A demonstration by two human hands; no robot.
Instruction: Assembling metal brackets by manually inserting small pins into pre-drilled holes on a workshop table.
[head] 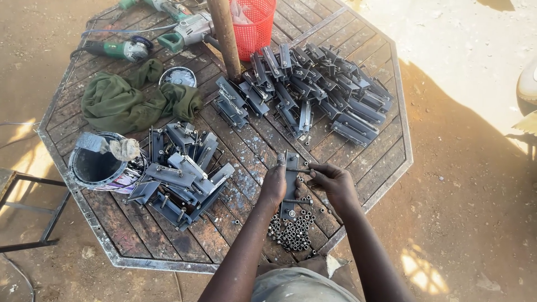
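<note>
My left hand [273,184] grips a grey metal bracket [290,178] that lies lengthwise on the wooden table [128,223]. My right hand [331,182] pinches a thin bolt [297,170] that sticks sideways into the bracket near its far end. A heap of small dark nuts [293,230] lies just in front of me, under the near end of the bracket.
A pile of assembled grey brackets [182,173] sits to the left, a larger pile [324,92] at the back right. A paint tin with a brush [103,159], a green cloth [126,100], two angle grinders [120,49], a red basket [254,25] and a post [226,39] crowd the far side.
</note>
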